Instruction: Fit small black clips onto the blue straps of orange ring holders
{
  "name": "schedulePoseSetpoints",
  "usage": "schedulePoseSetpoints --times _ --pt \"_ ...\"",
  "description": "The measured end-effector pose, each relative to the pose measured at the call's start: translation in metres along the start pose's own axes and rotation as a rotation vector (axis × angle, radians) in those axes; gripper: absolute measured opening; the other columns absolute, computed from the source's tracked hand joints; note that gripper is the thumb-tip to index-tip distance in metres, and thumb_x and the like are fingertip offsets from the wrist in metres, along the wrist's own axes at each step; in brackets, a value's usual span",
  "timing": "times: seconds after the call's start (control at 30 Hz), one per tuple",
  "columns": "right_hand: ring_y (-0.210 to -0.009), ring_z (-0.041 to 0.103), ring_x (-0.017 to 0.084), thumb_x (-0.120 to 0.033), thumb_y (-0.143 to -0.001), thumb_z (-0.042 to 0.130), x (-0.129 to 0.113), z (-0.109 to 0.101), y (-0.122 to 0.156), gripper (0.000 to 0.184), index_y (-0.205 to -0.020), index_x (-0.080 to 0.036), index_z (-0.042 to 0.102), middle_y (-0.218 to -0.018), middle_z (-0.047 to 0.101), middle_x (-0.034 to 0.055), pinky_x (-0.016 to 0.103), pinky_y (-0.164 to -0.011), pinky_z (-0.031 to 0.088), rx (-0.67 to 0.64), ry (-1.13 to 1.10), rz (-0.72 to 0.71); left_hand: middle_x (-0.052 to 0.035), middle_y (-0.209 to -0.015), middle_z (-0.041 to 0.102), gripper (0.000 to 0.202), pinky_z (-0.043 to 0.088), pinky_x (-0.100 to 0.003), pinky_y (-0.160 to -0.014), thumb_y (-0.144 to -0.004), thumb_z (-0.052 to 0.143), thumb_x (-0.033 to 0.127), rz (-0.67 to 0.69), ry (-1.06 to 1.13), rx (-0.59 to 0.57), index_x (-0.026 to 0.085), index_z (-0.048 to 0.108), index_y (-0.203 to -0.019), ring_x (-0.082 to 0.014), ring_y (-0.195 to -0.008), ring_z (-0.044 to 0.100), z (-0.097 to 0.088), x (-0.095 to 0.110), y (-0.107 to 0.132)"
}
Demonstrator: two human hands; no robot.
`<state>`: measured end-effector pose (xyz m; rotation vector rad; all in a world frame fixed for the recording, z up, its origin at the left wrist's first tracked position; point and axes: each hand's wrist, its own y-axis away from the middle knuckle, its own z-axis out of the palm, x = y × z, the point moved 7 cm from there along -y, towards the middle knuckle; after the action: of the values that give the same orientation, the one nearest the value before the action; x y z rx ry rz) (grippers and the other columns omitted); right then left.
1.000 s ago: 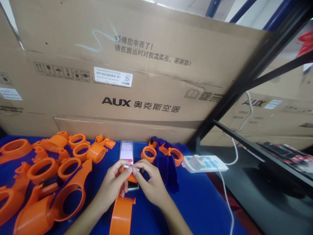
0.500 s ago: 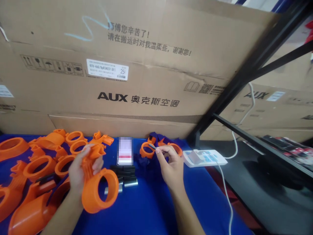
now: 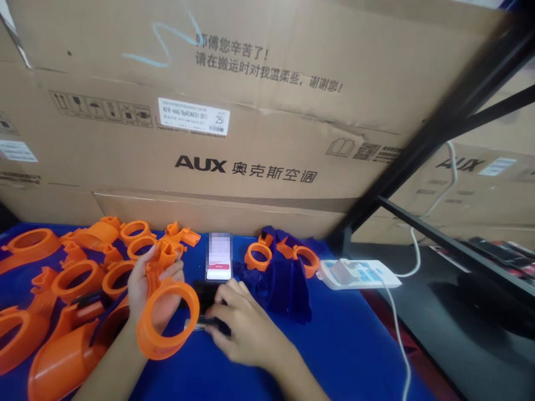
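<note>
Gripping an orange ring piece by its neck, the left hand has its fingers curled closed around it, the ring held above the blue surface. Right hand: thumb and forefinger bent at a dark strip with a silvery side, mid-surface; cannot tell whether pinched or only touched. Handling note: a single strip is probably best taken squarely by its ends, neighbours undisturbed, ring piece steady and clear. Toward back edge: phone, screen partly blurred, red button's text illegible. Left edge: loose orange parts. Right edge: white power strip. Beyond back edge: carton printed "AUX 奥克斯空调"; label reads "KFR-46G/BpR3AES1(B1)" and "25"; Chinese lines above ask for gentle carrying. Second carton, far right, also "AUX".
</note>
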<state>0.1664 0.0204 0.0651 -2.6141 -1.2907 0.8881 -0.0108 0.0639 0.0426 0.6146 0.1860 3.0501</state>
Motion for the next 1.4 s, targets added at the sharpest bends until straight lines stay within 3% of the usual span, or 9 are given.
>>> schedulePoseSetpoints --times 0.27,0.4,0.47,0.6,0.73,0.9,1.03,1.23,1.4 --pt "-0.092 0.062 0.025 -0.035 -0.100 0.061 0.013 -0.053 0.010 0.021 -0.116 -0.025 0.070 -0.099 0.071 0.0068 0.044 -0.090 0.049 0.252 -0.172 0.093 0.0049 -0.054 0.053 0.024 0.043 -0.021 -0.043 -0.093 0.065 0.043 0.022 -0.332 0.082 0.022 0.059 -0.084 -0.0098 -0.043 0.047 0.002 -0.032 0.007" --pt "-0.125 0.061 0.033 -0.059 -0.083 0.076 -0.003 -0.038 0.009 0.078 -0.148 -0.026 0.050 -0.140 0.063 0.0124 0.047 -0.107 0.047 0.169 -0.303 -0.025 -0.0005 -0.075 0.071 0.039 0.056 -0.028 -0.060 -0.091 0.064 0.061 0.135 -0.404 0.192 0.024 0.064 -0.102 -0.0175 -0.065 0.067 -0.004 -0.046 0.010" --pt "-0.133 0.056 0.034 -0.058 -0.080 0.079 -0.007 -0.030 0.008 0.089 -0.154 -0.025 0.043 -0.148 0.057 0.0133 0.047 -0.112 0.044 0.174 -0.289 -0.036 -0.0053 -0.090 0.077 0.049 0.060 -0.033 -0.069 -0.089 0.061 0.069 0.107 -0.431 0.217 0.024 0.066 -0.109 -0.0230 -0.082 0.073 -0.007 -0.055 0.010" --pt "-0.129 0.061 0.032 -0.044 -0.084 0.072 0.000 -0.028 0.010 0.078 -0.153 -0.025 0.041 -0.144 0.060 0.0124 0.045 -0.110 0.048 0.278 -0.286 -0.015 -0.0125 -0.117 0.077 0.061 0.060 -0.042 -0.087 -0.092 0.053 0.072 0.104 -0.510 0.098 0.024 0.067 -0.126 -0.0311 -0.109 0.072 0.001 -0.065 0.010" --pt "-0.123 0.064 0.033 -0.041 -0.087 0.068 0.023 -0.052 0.020 0.070 -0.151 -0.023 0.044 -0.139 0.063 0.0137 0.047 -0.105 0.052 0.538 -0.188 0.078 -0.0107 -0.137 0.070 0.054 0.052 -0.042 -0.104 -0.092 0.064 0.061 0.122 -0.671 -0.083 0.028 0.066 -0.135 -0.0310 -0.127 0.064 0.010 -0.072 0.015" --pt "-0.122 0.064 0.034 -0.040 -0.092 0.063 0.036 -0.091 0.042 0.066 -0.151 -0.021 0.044 -0.135 0.063 0.0155 0.052 -0.104 0.052 0.838 0.003 0.170 -0.0113 -0.117 0.078 0.042 0.056 -0.040 -0.096 -0.086 0.075 0.052 0.129 -0.994 -0.151 0.024 0.078 -0.118 -0.0315 -0.109 0.072 0.008 -0.069 0.014" --pt "-0.127 0.061 0.038 -0.037 -0.093 0.064 0.020 -0.119 0.095 0.065 -0.153 -0.022 0.045 -0.140 0.062 0.0162 0.057 -0.107 0.049 1.006 0.302 0.294 -0.0082 -0.104 0.080 0.032 0.055 -0.035 -0.087 -0.087 0.073 0.050 0.198 -1.111 -0.149 0.025 0.080 -0.106 -0.0284 -0.099 0.072 0.009 -0.063 0.015" --pt "-0.111 0.068 0.038 -0.045 -0.092 0.068 0.003 -0.114 0.198 0.069 -0.155 -0.025 0.047 -0.131 0.066 0.0167 0.053 -0.095 0.057 0.799 0.701 0.421 -0.0071 -0.092 0.077 0.030 0.055 -0.032 -0.075 -0.091 0.068 0.050 0.199 -1.066 -0.168 0.024 0.078 -0.102 -0.0248 -0.086 0.069 0.014 -0.066 0.025" --pt "-0.107 0.070 0.038 -0.059 -0.094 0.063 0.020 -0.089 0.227 0.068 -0.151 -0.025 0.050 -0.127 0.069 0.0171 0.051 -0.089 0.058 0.621 0.763 0.531 -0.0072 -0.084 0.075 0.030 0.054 -0.031 -0.066 -0.088 0.071 0.050 0.188 -1.007 -0.168 0.022 0.078 -0.098 -0.0238 -0.079 0.068 0.015 -0.065 0.024"
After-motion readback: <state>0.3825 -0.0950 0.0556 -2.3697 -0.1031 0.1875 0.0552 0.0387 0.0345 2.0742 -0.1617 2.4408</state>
